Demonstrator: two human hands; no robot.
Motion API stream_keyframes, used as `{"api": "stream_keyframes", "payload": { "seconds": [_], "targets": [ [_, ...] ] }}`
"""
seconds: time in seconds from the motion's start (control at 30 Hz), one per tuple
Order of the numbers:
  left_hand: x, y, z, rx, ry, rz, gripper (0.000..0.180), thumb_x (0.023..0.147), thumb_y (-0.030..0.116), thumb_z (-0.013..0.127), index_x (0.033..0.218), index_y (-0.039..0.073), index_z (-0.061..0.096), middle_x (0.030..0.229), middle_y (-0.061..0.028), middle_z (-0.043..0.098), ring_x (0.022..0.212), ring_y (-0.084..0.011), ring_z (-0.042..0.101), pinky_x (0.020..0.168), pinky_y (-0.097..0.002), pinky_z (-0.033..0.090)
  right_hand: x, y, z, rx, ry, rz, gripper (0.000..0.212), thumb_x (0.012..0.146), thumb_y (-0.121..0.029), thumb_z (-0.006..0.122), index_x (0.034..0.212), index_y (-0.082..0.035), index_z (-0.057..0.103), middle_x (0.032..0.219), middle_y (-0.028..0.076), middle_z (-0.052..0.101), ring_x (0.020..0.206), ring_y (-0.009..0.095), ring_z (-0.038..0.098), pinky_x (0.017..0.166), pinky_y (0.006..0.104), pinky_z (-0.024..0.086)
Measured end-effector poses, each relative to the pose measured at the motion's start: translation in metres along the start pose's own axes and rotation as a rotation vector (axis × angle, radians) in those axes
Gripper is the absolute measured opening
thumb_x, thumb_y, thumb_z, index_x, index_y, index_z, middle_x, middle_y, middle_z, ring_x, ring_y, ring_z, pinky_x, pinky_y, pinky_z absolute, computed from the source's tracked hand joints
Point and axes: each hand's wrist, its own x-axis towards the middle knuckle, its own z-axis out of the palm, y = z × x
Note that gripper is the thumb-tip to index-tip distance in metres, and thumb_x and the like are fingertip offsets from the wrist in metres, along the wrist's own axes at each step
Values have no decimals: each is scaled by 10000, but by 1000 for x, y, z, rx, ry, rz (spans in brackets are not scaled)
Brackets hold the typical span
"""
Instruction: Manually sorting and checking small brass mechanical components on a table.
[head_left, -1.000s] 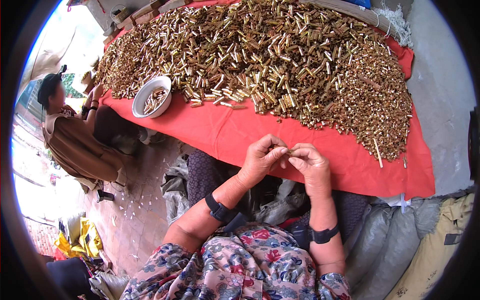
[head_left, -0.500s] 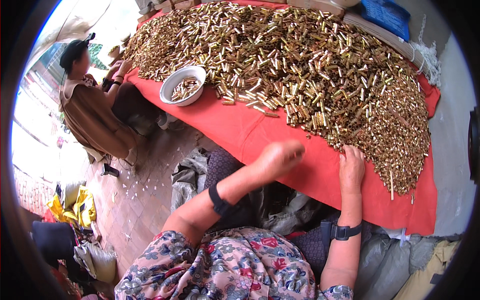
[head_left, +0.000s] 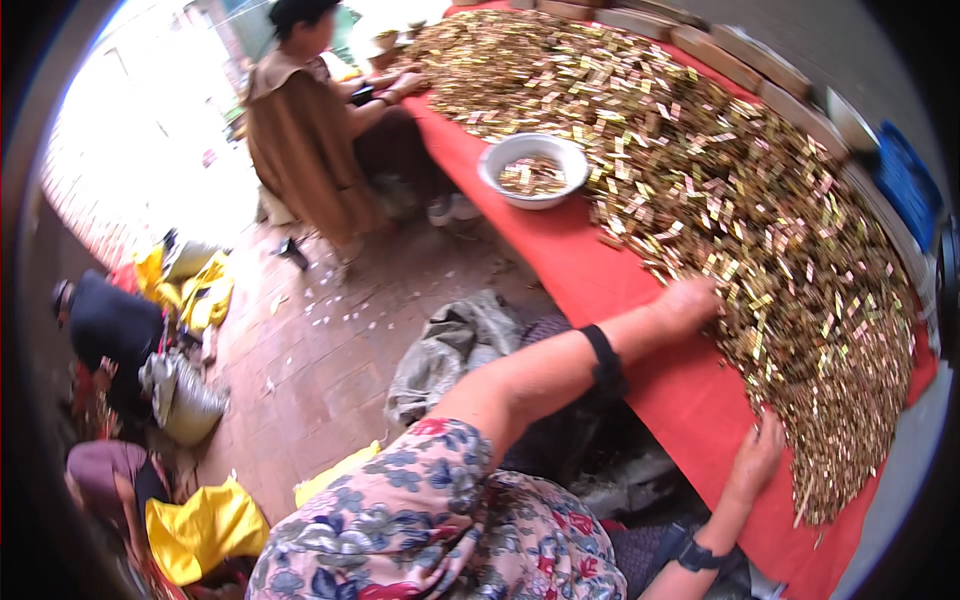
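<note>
Over the red cloth (head_left: 690, 420), right hand (head_left: 758, 458) is resting beside small gold pieces (head_left: 840, 430), pinch unclear | left hand (head_left: 690, 303), farther out, is overlapping the heap's edge, fingers blurred, cannot tell if pinching | longer gold pieces (head_left: 720, 190) are lying just beyond it, axes mixed, left hand nearer | white bowl (head_left: 535, 197) is standing farther left.
</note>
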Motion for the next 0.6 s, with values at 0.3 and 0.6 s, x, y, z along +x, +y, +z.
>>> {"api": "stream_keyframes", "payload": {
  "seconds": [0.3, 0.6],
  "targets": [
    [-39, 43, -6, -125, -10, 119, 90, 773, 152, 546, 779, 62, 545, 886, -130, 522, 851, -307, 558, 705, -418, 480, -12, -13, -20, 329, -11, 138, 96, 762, 71, 569, 840, 29, 532, 831, 155, 524, 782, 315, 536, 701, 402, 439],
    [-66, 69, -25, -715, -105, -212, 172, 773, 62, 663, 927, 31, 593, 793, -116, 603, 724, -214, 599, 658, -337, 477, -11, -75, -11, 1342, -117, 612, 106, 782, 84, 620, 871, 27, 628, 918, 63, 629, 823, 98, 592, 762, 224, 487]
  ]
}}
